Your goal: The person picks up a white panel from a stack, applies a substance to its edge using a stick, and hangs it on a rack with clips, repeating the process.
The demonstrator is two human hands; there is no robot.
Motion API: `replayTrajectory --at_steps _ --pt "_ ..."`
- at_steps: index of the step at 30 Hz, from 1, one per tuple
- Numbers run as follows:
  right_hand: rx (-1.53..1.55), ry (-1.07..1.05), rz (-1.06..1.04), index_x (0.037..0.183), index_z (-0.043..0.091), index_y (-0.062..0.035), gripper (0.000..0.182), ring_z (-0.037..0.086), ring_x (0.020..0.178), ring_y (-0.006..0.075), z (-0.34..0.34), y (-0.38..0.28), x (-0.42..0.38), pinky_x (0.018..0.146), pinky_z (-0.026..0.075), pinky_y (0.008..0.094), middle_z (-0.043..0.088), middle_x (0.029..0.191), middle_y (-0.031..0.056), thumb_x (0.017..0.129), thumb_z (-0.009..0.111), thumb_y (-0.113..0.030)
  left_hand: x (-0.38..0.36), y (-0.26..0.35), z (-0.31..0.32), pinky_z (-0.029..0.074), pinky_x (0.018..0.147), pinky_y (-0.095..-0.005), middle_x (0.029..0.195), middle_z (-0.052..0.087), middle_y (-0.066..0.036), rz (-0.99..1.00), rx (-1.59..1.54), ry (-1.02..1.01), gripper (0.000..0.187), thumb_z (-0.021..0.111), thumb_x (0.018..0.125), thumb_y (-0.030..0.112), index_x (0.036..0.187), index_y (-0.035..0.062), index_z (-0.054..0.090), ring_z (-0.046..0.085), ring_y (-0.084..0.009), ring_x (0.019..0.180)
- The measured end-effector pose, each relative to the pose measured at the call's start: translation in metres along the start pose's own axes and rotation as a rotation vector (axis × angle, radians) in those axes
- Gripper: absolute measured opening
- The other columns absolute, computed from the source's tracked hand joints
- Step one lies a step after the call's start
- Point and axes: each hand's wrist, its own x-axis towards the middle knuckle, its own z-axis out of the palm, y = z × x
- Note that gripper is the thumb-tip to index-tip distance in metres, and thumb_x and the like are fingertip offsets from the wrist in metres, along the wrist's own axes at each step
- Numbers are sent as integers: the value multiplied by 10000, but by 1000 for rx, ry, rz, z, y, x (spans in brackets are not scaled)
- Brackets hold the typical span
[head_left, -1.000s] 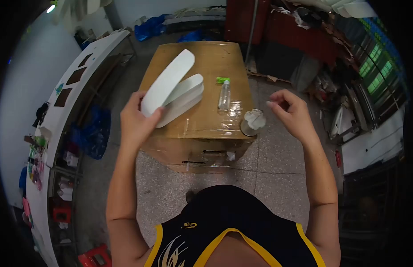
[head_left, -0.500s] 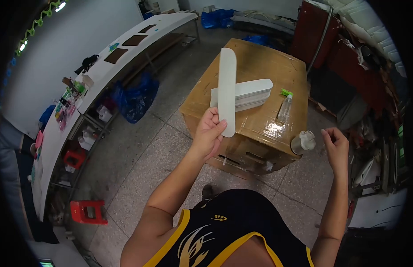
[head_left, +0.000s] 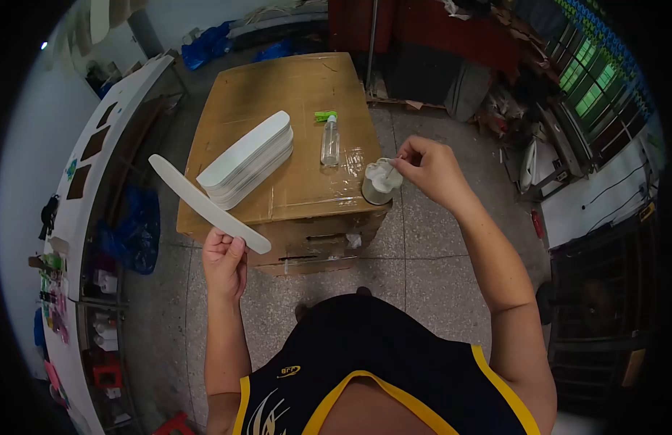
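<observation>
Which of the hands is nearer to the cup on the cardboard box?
Right. The right hand is just right of the cup, fingertips close to its rim; the left hand is farther off, left of the cup, holding a white strip.

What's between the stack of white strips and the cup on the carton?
A clear bottle is between the stack and cup, in the head view.

Overall illumination: dim, with a cool cast. Green-tinted light shows at the window [head_left: 595, 81]. Specular glare marks the clear tape [head_left: 350, 168] on the cardboard box [head_left: 278, 87]; its front face is shaded. Wide-angle distortion bows the white table [head_left: 133, 87]. Black vignetting masks the corners.
</observation>
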Motion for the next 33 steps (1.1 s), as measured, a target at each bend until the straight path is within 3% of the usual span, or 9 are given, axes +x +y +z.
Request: replayTrajectory --at_steps 8,16,23,30,32,33 --pt "9 -19 13 812 654 -3 180 657 683 241 6 7 0 624 503 338 669 755 126 782 713 -171 0 -8 8 471 836 -260 989 657 -57 -6 197 -57 274 686 861 61 1106 2 578 615 -125 914" --pt "8 -41 -15 818 658 -2 194 658 669 245 12 15 3 609 500 342 666 731 117 776 718 -181 0 -11 21 483 736 -231 884 657 -26 -69 322 -89 152 689 856 46 986 -5 629 594 -88 788" --pt "99 118 -100 761 629 -33 175 517 608 49 -64 -34 14 557 435 220 586 651 -5 813 724 -172 1 -21 25 497 748 -234 889 665 -31 -95 303 -160 153 686 858 45 991 -10 633 609 -91 801" --pt "294 279 -136 785 623 -70 191 538 616 34 -145 -47 -2 566 398 165 600 702 -30 822 730 -224 3 -33 30 514 767 -261 937 672 -41 -144 200 -200 184 689 851 31 1022 -15 641 618 -107 829" --pt "610 377 -54 825 609 -74 155 553 626 39 -151 -26 -6 577 422 169 612 734 -18 854 697 -198 3 -37 28 514 769 -261 945 672 -42 -151 187 -215 187 691 848 29 1024 -14 644 618 -107 836" --pt "612 373 -63 825 609 -74 155 553 626 39 -149 -19 -9 577 422 169 612 734 -18 854 697 -198 3 -39 28 512 771 -260 945 672 -41 -172 175 -236 186 693 847 30 1022 -14 647 617 -106 841"
